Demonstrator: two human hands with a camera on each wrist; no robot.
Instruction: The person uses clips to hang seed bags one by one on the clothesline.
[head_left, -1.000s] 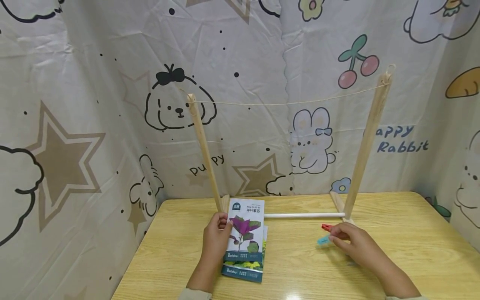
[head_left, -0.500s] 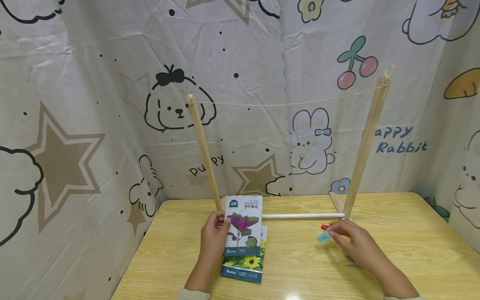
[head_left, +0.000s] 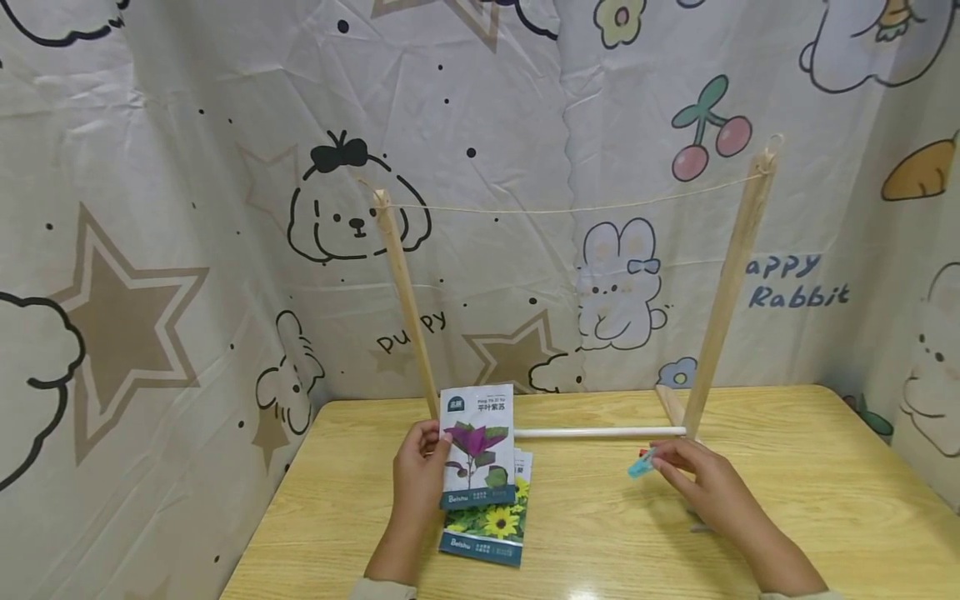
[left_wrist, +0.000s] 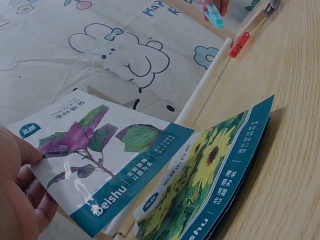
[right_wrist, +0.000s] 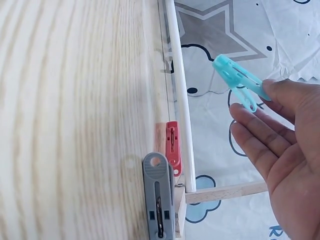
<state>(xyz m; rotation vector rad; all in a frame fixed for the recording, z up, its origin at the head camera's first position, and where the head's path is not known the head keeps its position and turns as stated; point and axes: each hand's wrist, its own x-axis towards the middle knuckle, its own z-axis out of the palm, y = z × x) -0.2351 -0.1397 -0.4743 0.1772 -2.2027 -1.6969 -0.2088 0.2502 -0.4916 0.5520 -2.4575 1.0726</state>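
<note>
My left hand (head_left: 420, 467) pinches a seed packet with a purple-leaved plant (head_left: 477, 450) by its left edge, held up above the table. Behind and below it, a yellow-flower seed packet (head_left: 487, 537) lies on the tabletop, partly covered in the head view. My right hand (head_left: 693, 475) holds a light blue clothespin (head_left: 641, 464) between thumb and fingers, over the right side. In the right wrist view, a red clothespin (right_wrist: 172, 147) and a grey clothespin (right_wrist: 159, 195) lie on the wood below that hand.
A wooden frame stands at the back, with a left post (head_left: 407, 300), a right post (head_left: 729, 300) and a white rod (head_left: 600, 432) low between them. A thin string (head_left: 540, 212) runs between the post tops. Behind hangs a printed curtain (head_left: 187, 125).
The purple-plant packet has moved up and left in my left hand, showing more of the yellow-flower packet. The blue clothespin has risen slightly and shifted left with my right hand.
</note>
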